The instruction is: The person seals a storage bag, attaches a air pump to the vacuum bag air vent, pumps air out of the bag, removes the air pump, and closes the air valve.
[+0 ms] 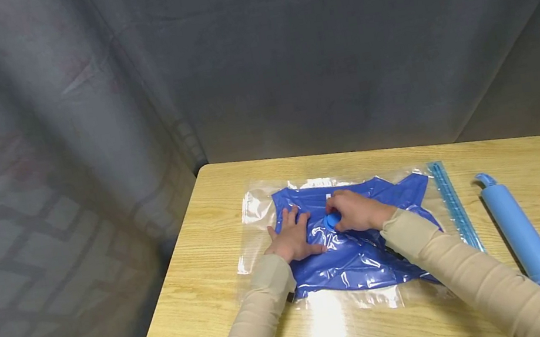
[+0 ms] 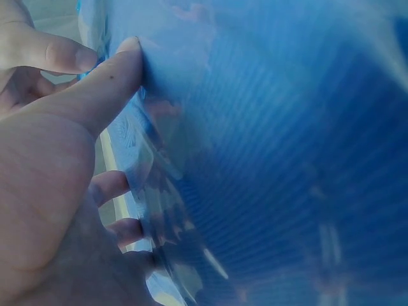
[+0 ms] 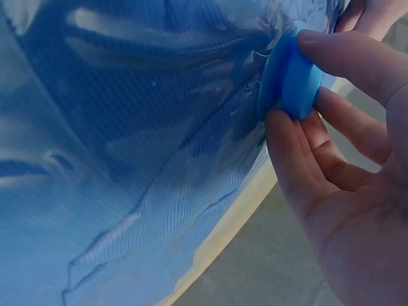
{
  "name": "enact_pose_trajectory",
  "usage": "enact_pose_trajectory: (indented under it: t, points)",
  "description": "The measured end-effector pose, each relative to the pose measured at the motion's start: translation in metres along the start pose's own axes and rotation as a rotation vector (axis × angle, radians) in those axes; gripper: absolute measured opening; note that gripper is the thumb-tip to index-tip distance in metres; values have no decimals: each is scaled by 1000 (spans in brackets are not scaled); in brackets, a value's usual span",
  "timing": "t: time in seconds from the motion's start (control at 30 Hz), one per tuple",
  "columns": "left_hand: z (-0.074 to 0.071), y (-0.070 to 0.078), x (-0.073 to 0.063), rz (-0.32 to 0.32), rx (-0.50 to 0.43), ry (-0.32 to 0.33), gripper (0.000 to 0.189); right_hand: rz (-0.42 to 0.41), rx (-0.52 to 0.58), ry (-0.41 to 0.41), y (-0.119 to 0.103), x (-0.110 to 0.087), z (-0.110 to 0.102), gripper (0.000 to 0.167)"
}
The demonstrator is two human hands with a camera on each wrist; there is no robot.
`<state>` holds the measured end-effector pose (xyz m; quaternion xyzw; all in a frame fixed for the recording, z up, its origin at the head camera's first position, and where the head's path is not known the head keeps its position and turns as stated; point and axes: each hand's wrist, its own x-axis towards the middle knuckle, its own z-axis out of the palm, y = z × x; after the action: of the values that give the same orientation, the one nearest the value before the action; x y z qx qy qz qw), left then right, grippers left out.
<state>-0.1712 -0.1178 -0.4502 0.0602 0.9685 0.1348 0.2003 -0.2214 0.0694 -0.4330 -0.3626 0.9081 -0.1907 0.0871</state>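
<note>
A clear plastic vacuum storage bag lies flat on the table with a folded blue ribbed garment inside. Near its middle sits a round blue valve cap. My right hand grips this cap, thumb on one side and fingertips on the other, as the right wrist view shows. Spread flat on the bag, left of the cap, is my left hand, its fingers straight and pressing the plastic. In the left wrist view the left thumb lies against the film over the blue cloth.
A blue hand pump lies on the table to the right of the bag. The bag's blue zip edge runs along its right side. Dark grey curtains hang behind and left of the wooden table.
</note>
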Motion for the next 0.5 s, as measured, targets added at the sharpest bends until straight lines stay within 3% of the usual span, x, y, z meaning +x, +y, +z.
enact_pose_trajectory:
  t: [0.5]
  points:
    - [-1,0,-1,12,-11,4,95,27,-18,-21,-2,-2,-1,33]
